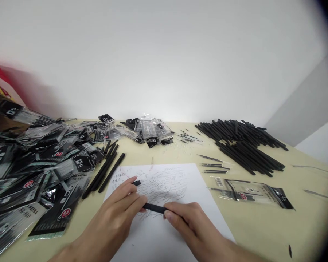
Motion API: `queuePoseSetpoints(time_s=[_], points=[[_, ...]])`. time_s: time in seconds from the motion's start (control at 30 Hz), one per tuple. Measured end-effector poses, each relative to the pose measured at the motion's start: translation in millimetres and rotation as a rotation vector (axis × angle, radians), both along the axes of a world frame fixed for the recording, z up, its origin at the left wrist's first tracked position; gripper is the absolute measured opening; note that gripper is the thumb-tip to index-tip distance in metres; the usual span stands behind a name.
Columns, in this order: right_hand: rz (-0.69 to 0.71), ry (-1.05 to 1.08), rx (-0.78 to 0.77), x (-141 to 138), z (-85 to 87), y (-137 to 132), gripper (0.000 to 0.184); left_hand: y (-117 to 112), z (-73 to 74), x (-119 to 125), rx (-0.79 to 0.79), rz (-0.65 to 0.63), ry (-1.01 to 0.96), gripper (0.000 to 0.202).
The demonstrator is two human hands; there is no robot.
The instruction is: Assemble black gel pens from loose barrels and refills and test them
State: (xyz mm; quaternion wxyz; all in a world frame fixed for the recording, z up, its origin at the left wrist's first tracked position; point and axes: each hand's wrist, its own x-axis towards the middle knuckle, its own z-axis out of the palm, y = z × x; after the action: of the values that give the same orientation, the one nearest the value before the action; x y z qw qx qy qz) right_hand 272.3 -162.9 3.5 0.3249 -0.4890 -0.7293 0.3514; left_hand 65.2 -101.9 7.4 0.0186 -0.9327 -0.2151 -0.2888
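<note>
Both my hands meet over a white sheet of paper [196, 189] covered in black scribbles. My left hand [120, 207] has its fingers closed round the near end of a black pen [153, 207], with a small black tip or cap [137, 183] showing past its fingertips. My right hand [188, 222] pinches the other end of the same pen between thumb and fingers. The pen lies almost level just above the paper.
A big heap of black refill packets [38, 171] fills the left. A few loose black barrels [104, 174] lie beside the paper. More packets [153, 131] sit at the back, a stack of black pens [243, 143] at the right, thin refills [213, 167], one packet [257, 193].
</note>
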Motion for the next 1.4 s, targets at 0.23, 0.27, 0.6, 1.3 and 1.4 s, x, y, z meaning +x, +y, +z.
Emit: queuePoseSetpoints(time_s=[0.23, 0.27, 0.6, 1.3, 1.4], points=[[0.050, 0.284, -0.430, 5, 7.2, 4, 0.033, -4, 9.2, -2, 0.330, -0.056, -0.031, 0.025], [0.042, 0.155, -0.262, 6, 6.3, 4, 0.031, -3, 8.3, -1, 0.320, -0.048, -0.028, 0.025], [0.093, -0.749, 0.857, 18, -8.9, 7, 0.018, 5, -8.0, 5, -0.175, -0.013, 0.031, 0.023], [-0.014, 0.766, -0.705, 0, 3.8, 3, 0.032, -1, 2.0, 0, 0.259, -0.061, -0.013, 0.022], [-0.035, 0.711, -0.525, 6, 2.9, 5, 0.027, 3, -1.5, 3, 0.116, -0.013, -0.027, 0.018]])
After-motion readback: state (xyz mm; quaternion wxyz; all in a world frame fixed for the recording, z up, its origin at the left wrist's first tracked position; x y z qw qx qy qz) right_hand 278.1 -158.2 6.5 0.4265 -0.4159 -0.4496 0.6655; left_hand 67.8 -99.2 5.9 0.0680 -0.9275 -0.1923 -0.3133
